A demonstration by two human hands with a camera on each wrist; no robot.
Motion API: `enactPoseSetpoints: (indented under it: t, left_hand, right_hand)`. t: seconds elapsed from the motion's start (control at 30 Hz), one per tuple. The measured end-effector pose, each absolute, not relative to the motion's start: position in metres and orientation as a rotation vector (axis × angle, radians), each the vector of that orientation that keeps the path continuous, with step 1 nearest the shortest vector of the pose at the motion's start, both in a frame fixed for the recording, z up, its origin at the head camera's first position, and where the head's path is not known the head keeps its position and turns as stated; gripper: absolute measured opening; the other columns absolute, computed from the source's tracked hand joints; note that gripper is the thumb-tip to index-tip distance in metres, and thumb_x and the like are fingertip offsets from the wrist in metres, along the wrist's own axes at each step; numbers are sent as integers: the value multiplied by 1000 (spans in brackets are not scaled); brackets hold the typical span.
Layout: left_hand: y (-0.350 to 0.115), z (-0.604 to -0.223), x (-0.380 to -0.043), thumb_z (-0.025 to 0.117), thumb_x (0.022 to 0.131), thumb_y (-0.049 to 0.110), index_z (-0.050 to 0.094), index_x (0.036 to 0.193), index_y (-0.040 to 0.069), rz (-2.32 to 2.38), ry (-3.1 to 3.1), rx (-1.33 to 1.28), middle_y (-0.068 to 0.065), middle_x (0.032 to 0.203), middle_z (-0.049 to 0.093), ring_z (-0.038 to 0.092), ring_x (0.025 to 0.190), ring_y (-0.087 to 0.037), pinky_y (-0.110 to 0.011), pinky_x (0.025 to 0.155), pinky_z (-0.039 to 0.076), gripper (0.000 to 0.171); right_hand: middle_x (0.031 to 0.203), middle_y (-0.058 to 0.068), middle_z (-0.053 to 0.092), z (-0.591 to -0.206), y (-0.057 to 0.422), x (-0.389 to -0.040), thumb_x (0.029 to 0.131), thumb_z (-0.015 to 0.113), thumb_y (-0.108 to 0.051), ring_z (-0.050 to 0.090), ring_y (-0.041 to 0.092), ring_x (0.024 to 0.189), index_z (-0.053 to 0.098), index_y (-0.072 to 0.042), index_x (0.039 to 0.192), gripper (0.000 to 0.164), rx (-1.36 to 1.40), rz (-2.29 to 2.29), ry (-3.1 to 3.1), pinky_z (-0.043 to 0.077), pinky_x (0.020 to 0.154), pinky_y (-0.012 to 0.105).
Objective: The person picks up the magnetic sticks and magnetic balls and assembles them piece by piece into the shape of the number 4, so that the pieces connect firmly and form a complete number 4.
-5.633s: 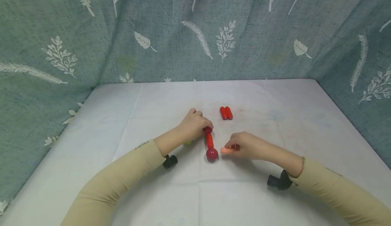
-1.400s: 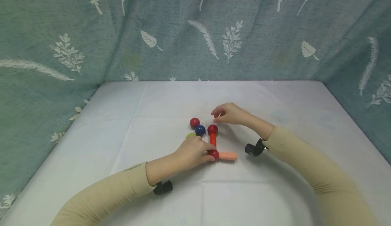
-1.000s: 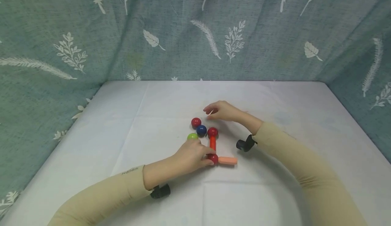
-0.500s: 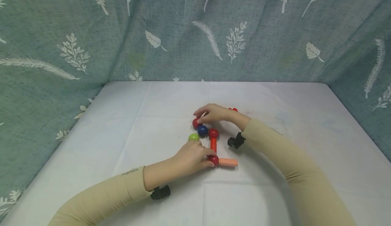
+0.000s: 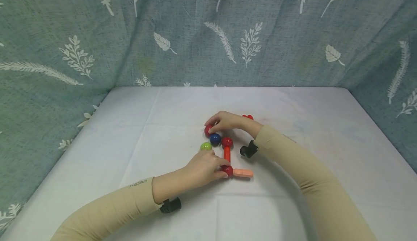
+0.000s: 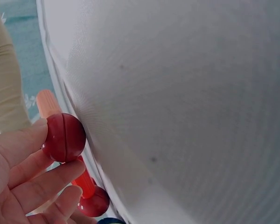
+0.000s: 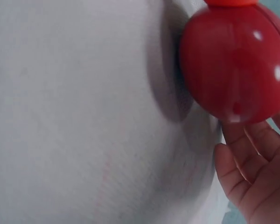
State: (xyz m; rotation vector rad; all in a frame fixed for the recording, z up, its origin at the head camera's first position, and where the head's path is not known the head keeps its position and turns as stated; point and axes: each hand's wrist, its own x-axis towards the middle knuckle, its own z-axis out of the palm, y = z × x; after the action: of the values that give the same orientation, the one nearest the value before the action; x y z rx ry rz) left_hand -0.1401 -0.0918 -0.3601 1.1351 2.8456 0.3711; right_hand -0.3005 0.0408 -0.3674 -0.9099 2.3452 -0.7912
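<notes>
My left hand (image 5: 202, 168) pinches a red ball (image 6: 65, 137) between thumb and fingers. From that ball a red rod (image 5: 227, 155) runs away to a second red ball (image 5: 227, 142). A ribbed orange rod (image 5: 243, 173) sticks out of the pinched ball to the right. Farther back, my right hand (image 5: 224, 121) has thumb and fingers around a loose red ball (image 5: 207, 130). Beside it sit a blue ball (image 5: 215, 139) and a green ball (image 5: 206, 146). In the right wrist view, the joined far ball (image 7: 235, 65) hides part of the right fingers.
Two short red rods (image 5: 247, 117) lie behind the right wrist, partly covered by it. A white cloth (image 5: 156, 125) covers the table. Blue-green leaf-patterned fabric (image 5: 182, 53) hangs along the back and sides.
The orange rod, earlier in my right hand, now sits at the near ball. My left hand moved from the far ball to the near one. My right hand went left to the loose red ball.
</notes>
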Motion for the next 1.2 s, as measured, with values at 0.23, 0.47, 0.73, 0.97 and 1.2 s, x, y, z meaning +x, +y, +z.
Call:
enactPoseSetpoints:
  t: [0.23,0.47,0.73,0.97,1.2]
  left_hand:
    - [-91,-362,-142,74,75,30,71,99,17,355,2858,1157,6,77,70,44,65,-9,-18,57,32,27]
    - [-88,-361,-141,75,75,31,72,99,18,349,2857,1142,6,77,70,44,65,-8,-17,58,31,28]
    - [-88,-359,-141,75,75,32,72,100,19,344,2855,1129,7,76,70,42,63,-7,-17,57,30,28]
    - [-88,-360,-142,75,75,32,72,100,18,362,2843,1121,7,77,70,42,63,-6,-17,57,30,29]
    - [-86,-360,-147,74,75,31,71,102,18,358,2845,1114,6,78,70,45,66,-7,-18,58,32,30]
  right_hand:
    - [113,6,62,-366,44,-299,86,63,-23,54,17,102,59,-10,122,38,-865,-832,2381,43,90,32]
    - [116,6,61,-344,72,-286,86,62,-23,54,19,106,56,-9,124,41,-791,-1073,2401,44,91,35]
    - [112,11,61,-317,122,-247,85,64,-16,58,21,96,56,-7,122,39,-696,-1130,2457,50,80,35]
    - [111,13,58,-318,157,-210,84,65,-14,60,20,90,58,-5,117,36,-646,-1119,2490,52,77,34]
    - [103,9,62,-337,173,-180,82,66,-13,60,19,88,58,-6,112,32,-631,-1063,2476,52,74,30]
